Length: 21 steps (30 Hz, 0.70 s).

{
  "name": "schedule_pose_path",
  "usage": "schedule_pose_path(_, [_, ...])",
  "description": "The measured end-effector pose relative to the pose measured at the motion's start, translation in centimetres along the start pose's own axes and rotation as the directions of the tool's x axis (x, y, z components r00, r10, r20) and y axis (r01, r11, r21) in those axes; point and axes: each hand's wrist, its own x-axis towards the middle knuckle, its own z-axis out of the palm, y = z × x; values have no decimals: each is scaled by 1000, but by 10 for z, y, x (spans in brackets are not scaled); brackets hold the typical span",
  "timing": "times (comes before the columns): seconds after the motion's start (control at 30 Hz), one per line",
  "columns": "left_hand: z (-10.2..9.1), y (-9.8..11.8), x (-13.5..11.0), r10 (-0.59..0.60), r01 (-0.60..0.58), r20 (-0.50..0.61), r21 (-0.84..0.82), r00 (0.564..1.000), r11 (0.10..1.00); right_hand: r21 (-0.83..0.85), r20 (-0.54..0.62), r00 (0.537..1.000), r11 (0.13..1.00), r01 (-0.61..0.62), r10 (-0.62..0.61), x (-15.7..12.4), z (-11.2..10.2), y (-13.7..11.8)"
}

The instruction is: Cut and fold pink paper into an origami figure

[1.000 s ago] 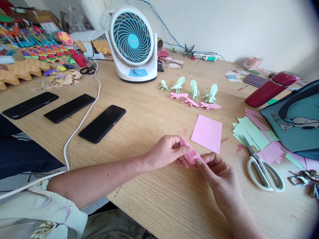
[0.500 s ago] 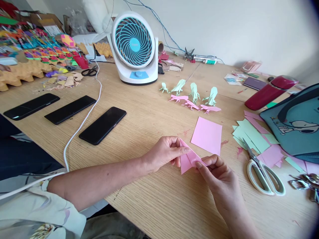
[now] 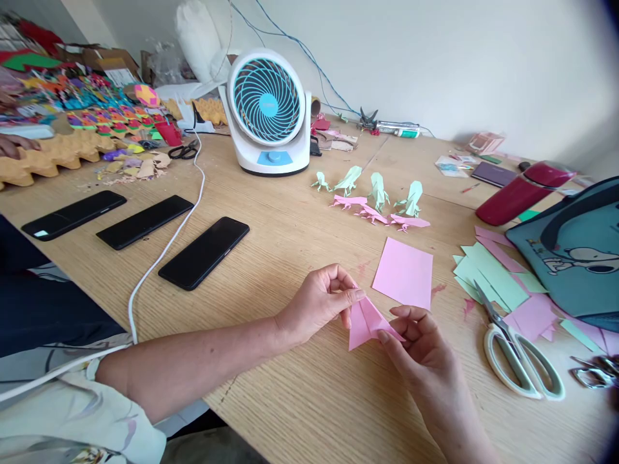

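A folded piece of pink paper (image 3: 365, 322) is held between my two hands, just above the wooden table. My left hand (image 3: 324, 299) pinches its upper left corner between thumb and fingers. At the lower right, my right hand (image 3: 420, 351) grips the other side, its thumb pressed on the front of the paper. Creases run down the paper's face. Beyond it a flat square pink sheet (image 3: 404, 272) lies on the table. Farther back stand several folded green paper figures (image 3: 378, 190), with pink folded figures (image 3: 370, 212) in front of them.
White-handled scissors (image 3: 520, 357) rest on green paper pieces (image 3: 491, 277) at the right, near a teal bag (image 3: 575, 245) and a red bottle (image 3: 525, 191). A fan (image 3: 268, 109) stands at the back. Several phones (image 3: 206, 252) and a white cable (image 3: 164, 241) lie left. Another person's hand (image 3: 17, 145) shows far left.
The view has tilted up slightly, so things on the table sit lower. Both hands keep hold of the pink paper, which now shows more of its creased face.
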Motion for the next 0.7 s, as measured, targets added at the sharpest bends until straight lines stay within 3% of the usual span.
schedule_pose_path(0.23, [4,3,-4,44,-48,60,73,997,996,-177,110,991,983,-56,77,-2,1,-8])
schedule_pose_path(0.37, [7,1,-6,13,-18,76,74,997,997,-285,108,992,958,-32,66,-3,2,-7])
schedule_pose_path(0.7, [6,2,-6,-18,11,92,80,996,997,-328,68,996,944,-37,62,-3,1,-2])
